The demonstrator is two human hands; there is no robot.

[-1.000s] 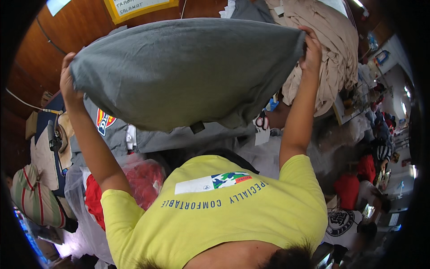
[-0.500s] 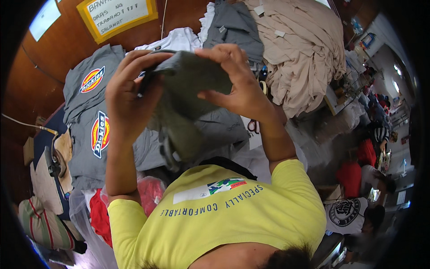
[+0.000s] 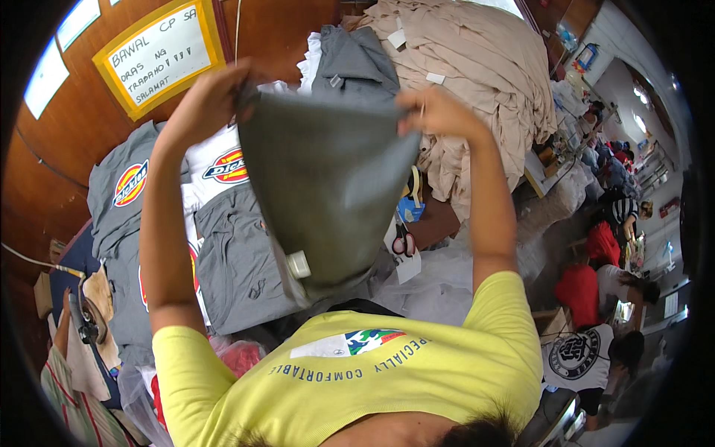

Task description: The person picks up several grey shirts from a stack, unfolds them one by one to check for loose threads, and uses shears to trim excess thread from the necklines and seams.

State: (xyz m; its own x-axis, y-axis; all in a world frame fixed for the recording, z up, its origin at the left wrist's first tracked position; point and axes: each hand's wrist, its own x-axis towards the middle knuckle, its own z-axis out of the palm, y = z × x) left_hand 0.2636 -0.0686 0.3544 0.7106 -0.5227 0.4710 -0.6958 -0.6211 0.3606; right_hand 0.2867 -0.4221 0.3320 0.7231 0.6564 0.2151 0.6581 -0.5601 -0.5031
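A dark grey garment hangs stretched between my raised hands, over a table heaped with clothes. My left hand, partly blurred, grips its upper left corner. Pinched in my right hand is the upper right corner. A small white tag shows near the garment's lower edge. Behind and left of it lie a grey shirt, another grey shirt with a round emblem and a white shirt with a similar emblem. The garment hides part of the table.
Scissors with dark handles lie right of the garment. A large pile of beige cloth stands at the back right, beside folded grey cloth. At the far left, a person's arm reaches to an iron. Other people work at the right.
My hands have moved apart and the bunched garment is now spread flat between them. The white tag has come into sight. A person's arm has appeared by the iron.
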